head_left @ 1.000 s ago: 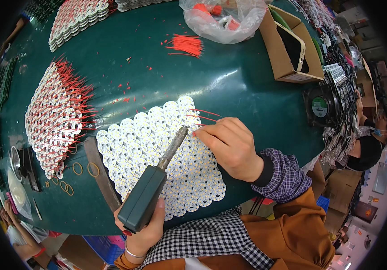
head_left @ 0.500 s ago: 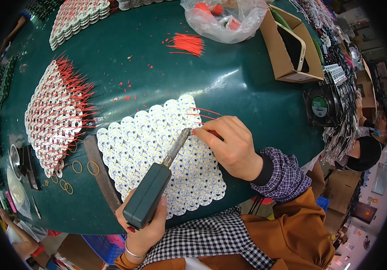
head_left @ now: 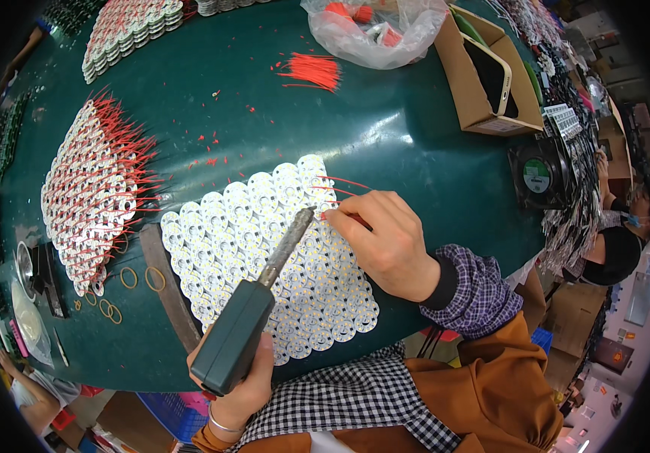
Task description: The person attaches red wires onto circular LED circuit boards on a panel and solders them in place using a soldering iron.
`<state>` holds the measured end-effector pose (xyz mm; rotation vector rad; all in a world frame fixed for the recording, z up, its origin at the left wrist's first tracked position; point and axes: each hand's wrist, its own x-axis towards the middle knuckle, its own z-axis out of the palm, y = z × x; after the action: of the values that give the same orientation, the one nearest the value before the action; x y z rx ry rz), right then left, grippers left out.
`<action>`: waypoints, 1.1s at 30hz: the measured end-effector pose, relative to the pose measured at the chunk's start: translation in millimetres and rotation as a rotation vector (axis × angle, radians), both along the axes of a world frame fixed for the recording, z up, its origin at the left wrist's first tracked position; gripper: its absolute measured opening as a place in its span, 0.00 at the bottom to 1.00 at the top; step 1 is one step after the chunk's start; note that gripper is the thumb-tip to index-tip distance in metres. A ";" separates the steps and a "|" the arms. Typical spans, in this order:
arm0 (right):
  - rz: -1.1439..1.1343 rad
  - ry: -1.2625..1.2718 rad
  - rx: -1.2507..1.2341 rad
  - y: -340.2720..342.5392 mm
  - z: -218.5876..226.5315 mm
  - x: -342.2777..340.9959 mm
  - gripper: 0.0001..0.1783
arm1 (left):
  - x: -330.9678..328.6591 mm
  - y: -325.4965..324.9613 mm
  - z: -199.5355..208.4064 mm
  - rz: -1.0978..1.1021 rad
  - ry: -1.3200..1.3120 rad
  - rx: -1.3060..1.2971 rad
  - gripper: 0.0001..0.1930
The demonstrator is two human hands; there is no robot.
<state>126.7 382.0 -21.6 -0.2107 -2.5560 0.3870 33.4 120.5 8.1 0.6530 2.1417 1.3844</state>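
My left hand [head_left: 243, 396] is wrapped round the dark green handle of a soldering iron [head_left: 238, 332]. The iron's long metal tip points up and right over a panel of round white LED boards [head_left: 257, 249], ending a little short of my right fingers. My right hand [head_left: 387, 240] is closed in a pinch at the panel's right edge, with a red wire between thumb and fingers. Other red wires [head_left: 344, 182] stick out from the panel's edge just above that hand. My right fingers partly cover the wire's end.
A dark bar [head_left: 168, 291] lies along the panel's left side. Wired LED boards [head_left: 91, 200] are stacked at left, near rubber bands [head_left: 156, 279]. Farther back are loose red wires [head_left: 311, 72], a plastic bag [head_left: 374, 34], a cardboard box [head_left: 483, 83] and a fan [head_left: 538, 175].
The soldering iron has drawn back slightly down and left, so its tip now sits apart from my right fingers. My right hand has stayed nearly in place.
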 end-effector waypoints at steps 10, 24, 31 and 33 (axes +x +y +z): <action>0.018 0.046 -0.010 -1.0 2.3 14.1 0.13 | 3.5 -6.4 2.2 -0.063 0.153 -0.034 0.21; 0.037 0.004 -0.025 -2.1 -1.1 26.2 0.12 | 8.2 19.0 7.8 -0.014 0.099 0.020 0.07; 0.034 -0.012 -0.032 -2.0 0.4 26.0 0.12 | 8.0 18.6 4.6 -0.060 0.117 0.039 0.07; 0.030 -0.012 -0.026 -1.9 0.1 25.9 0.12 | 8.4 19.6 6.3 -0.056 0.104 0.033 0.07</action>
<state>152.6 380.2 -21.5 -0.1843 -2.5697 0.4316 41.8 140.1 14.4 0.8082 2.1667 1.3860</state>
